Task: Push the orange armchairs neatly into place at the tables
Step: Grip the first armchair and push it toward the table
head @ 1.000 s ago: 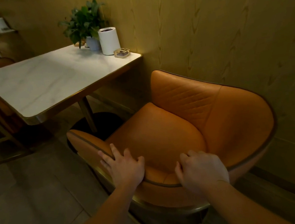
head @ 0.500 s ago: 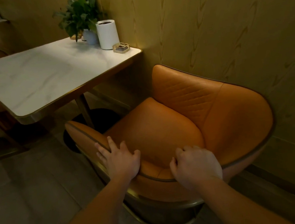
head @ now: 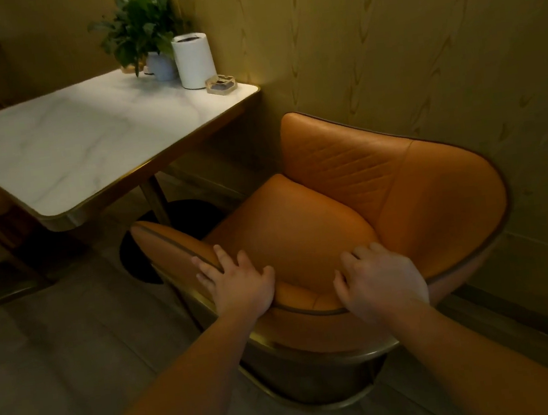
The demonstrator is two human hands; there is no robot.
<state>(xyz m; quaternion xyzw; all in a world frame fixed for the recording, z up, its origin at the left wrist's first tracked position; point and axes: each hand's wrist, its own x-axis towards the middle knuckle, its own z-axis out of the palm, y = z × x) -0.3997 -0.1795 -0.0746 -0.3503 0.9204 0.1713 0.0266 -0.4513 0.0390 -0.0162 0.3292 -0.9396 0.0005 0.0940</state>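
Beside the wood-grain wall (head: 417, 34), in the head view, an orange armchair (head: 351, 204) stands turned at an angle, its seat front pointing toward the marble-topped table (head: 85, 144) but not yet tucked under it. The left hand (head: 240, 285) lies flat on the chair's curved rim, fingers spread and draped over the near arm. The right hand (head: 380, 280) curls over the same rim further along the back, fingers hooked down inside the shell. Both have hold of the chair and nothing else. On the table's far corner stand a potted plant (head: 141, 37), a white cylinder (head: 194, 60) and a small clear dish (head: 221, 84).

Judging by this, the pushing step is under way. The next move probably calls for swinging the chair square to the table edge, then sliding it forward without striking the table leg (head: 154, 201) or scraping the wall.
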